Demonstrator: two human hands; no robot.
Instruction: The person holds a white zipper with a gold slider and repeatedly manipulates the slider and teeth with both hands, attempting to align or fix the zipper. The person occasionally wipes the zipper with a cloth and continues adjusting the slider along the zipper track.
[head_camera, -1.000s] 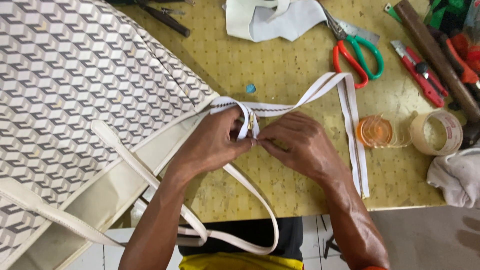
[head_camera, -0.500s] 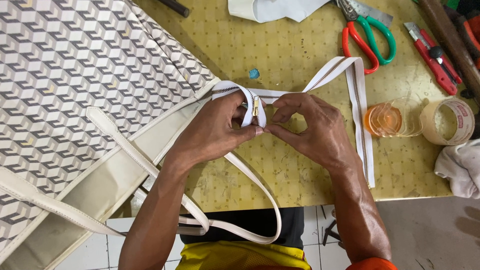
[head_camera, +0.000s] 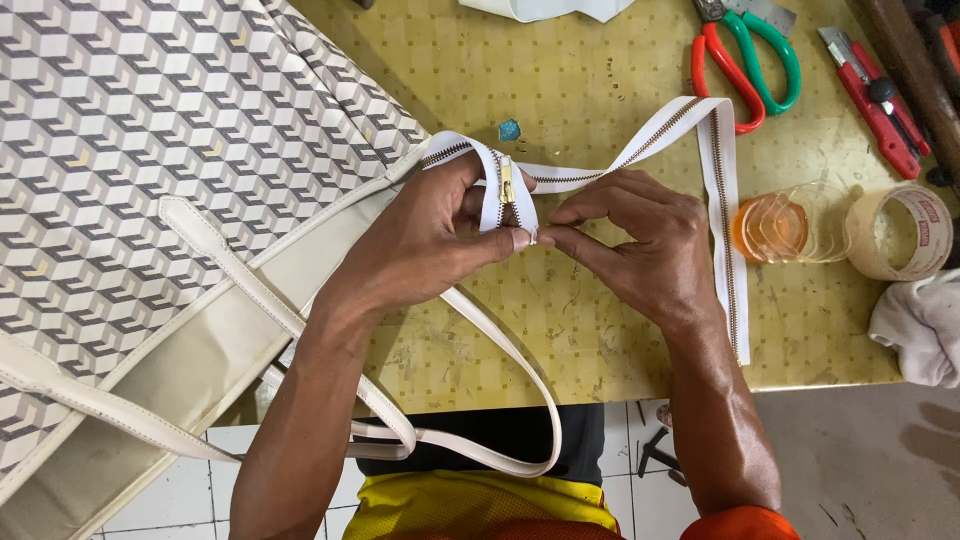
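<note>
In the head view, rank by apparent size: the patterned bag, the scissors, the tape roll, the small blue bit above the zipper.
1. Patterned bag, though cut off by the frame.
2. Scissors, partly cropped at the top edge.
3. Tape roll.
4. Small blue bit.

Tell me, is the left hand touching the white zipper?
Touching. The head view shows the left hand pinching the folded white zipper tape between thumb and fingers.

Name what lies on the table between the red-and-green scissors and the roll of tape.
In the head view, a red utility knife lies between the scissors and the tape roll, on the yellow table.
</note>
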